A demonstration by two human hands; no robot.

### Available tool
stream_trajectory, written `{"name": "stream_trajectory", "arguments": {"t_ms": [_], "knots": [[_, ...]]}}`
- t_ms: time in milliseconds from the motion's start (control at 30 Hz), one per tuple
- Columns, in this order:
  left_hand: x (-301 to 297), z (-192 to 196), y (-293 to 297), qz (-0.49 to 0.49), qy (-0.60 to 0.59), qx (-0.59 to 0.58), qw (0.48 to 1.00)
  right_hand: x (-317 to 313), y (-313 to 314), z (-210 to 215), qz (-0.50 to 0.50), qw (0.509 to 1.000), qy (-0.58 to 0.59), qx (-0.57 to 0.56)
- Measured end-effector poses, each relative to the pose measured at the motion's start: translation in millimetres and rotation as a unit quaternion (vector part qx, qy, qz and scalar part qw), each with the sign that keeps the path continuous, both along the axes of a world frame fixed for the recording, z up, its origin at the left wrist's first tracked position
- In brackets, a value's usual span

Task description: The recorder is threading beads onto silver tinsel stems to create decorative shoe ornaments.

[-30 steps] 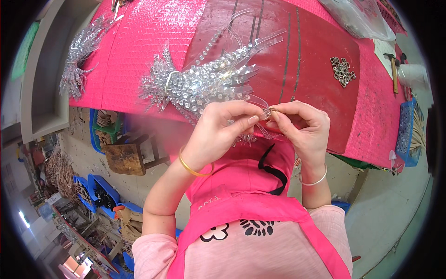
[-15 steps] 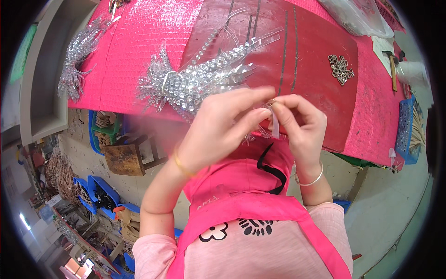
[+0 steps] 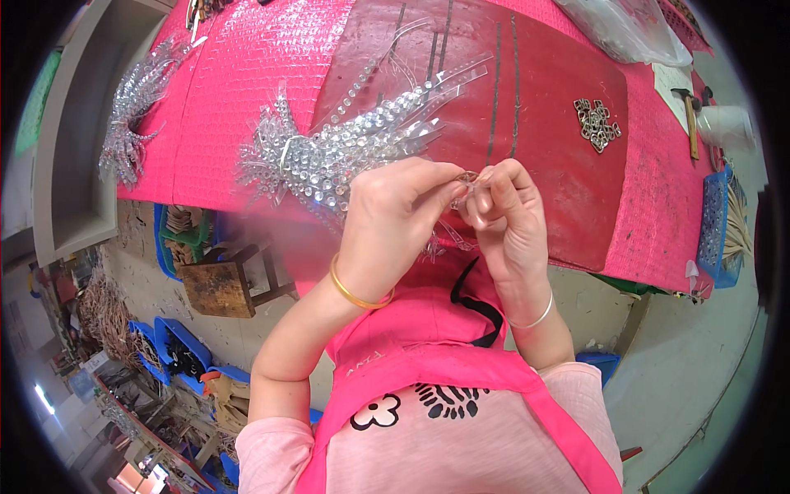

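My left hand (image 3: 399, 210) is closed, thumb and forefinger pinching a small metal buckle (image 3: 467, 176) above the table's near edge. Against it, my right hand (image 3: 508, 214) has its fingers curled and pinched together; what they grip is mostly hidden, though a bit of clear strap shows between the hands. Just beyond my left hand lies a bundle of clear straps set with silver rhinestones (image 3: 354, 152), tied with a white band. Loose strap ends (image 3: 457, 235) hang below my fingers. A small heap of metal buckles (image 3: 597, 125) rests on the dark red mat (image 3: 568, 193) to the right.
Another rhinestone strap bundle (image 3: 127, 119) lies at the pink table's left edge. On the right are a hammer (image 3: 690, 132), a clear plastic cup (image 3: 728, 128) and a blue basket (image 3: 713, 235). A plastic bag (image 3: 629, 29) sits at the far right. Below stands a wooden stool (image 3: 218, 290).
My right hand has moved slightly left and turned, its fingers curling in closer to my left hand. The pale strap end that hung between the hands is now mostly hidden.
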State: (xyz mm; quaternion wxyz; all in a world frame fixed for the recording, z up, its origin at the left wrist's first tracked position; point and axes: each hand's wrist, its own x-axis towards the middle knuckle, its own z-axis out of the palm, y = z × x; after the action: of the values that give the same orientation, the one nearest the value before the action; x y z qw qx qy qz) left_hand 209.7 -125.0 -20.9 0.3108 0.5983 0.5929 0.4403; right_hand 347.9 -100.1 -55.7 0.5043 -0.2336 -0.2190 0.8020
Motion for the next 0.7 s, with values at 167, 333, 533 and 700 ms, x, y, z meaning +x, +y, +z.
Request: {"name": "stream_trajectory", "arguments": {"t_ms": [167,333,533,700], "knots": [[7,-7,-3,0.057,-0.108,-0.071,0.990,-5,-3,6,0.066,0.991,0.034,-0.109],[8,-12,-5,0.033,-0.028,0.059,0.997,0,-2,-2,0.084,0.996,0.001,-0.040],[-12,-13,-9,-0.078,0.096,0.171,0.977,0,3,4,0.027,0.982,-0.157,0.104],[-18,-2,-14,-0.140,0.187,0.195,0.953,6,33,17,0.067,0.912,-0.321,0.248]]}}
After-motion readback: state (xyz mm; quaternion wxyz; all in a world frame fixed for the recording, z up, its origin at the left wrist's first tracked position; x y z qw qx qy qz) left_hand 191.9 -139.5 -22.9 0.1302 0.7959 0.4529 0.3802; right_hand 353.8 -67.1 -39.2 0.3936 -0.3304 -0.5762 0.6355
